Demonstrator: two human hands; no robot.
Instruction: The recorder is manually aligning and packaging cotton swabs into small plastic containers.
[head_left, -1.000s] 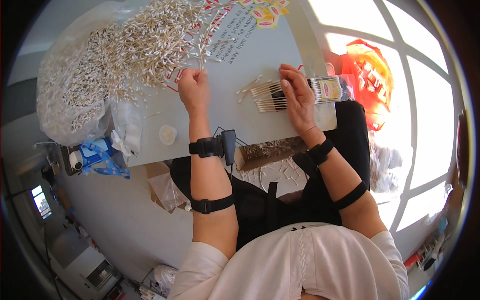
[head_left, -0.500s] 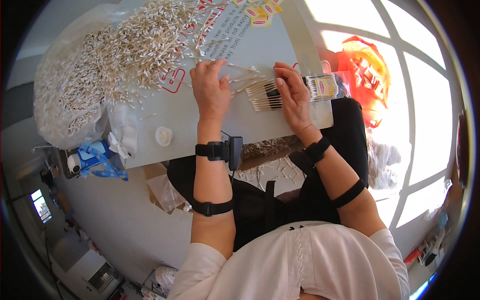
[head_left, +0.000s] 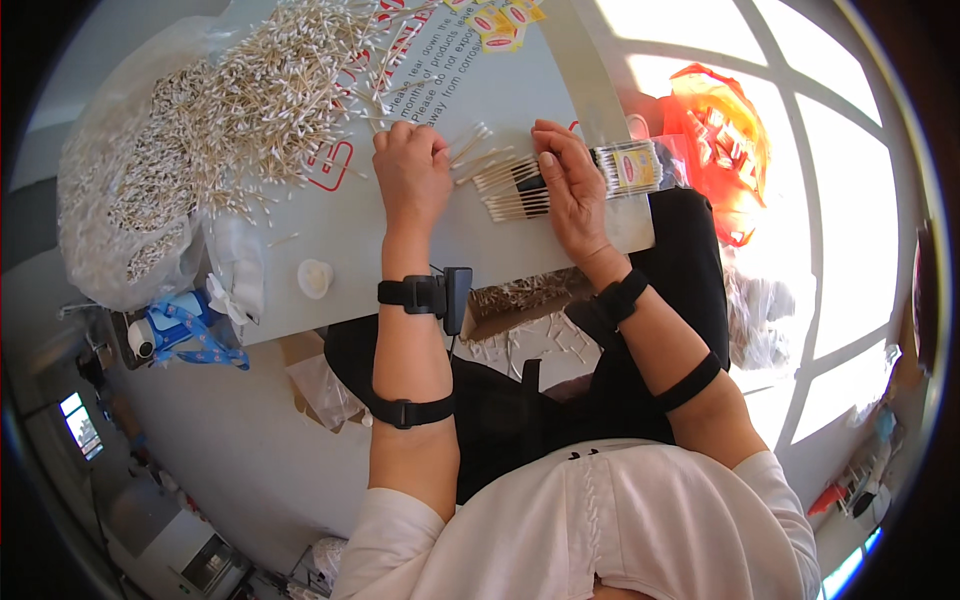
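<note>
My left hand [head_left: 412,172] is above the grey table, its fingers curled in and closed; what they hold, if anything, is hidden. Beside its fingertips are a few loose cotton swabs [head_left: 470,143]. My right hand [head_left: 574,190] lies over the right part of a flat row of cotton swabs [head_left: 500,190], which rests on a black piece. Its fingers are stretched out, with the thumb apart. Just right of this hand is a clear pack of cotton swabs [head_left: 632,168] with a yellow label. A big heap of cotton swabs [head_left: 290,85] covers the table's far left.
A clear bag of cotton swabs [head_left: 150,190] leans at the table's left edge. Yellow labels [head_left: 502,25] lie at the far side, and a small white round item [head_left: 315,279] near the front edge. A red plastic bag [head_left: 722,150] hangs right of the table [head_left: 390,290].
My left hand's fingers, more spread before, have curled in, and the hand has drawn off slightly left from the loose swabs. My right hand stays at the row. The whole view has shifted slightly.
</note>
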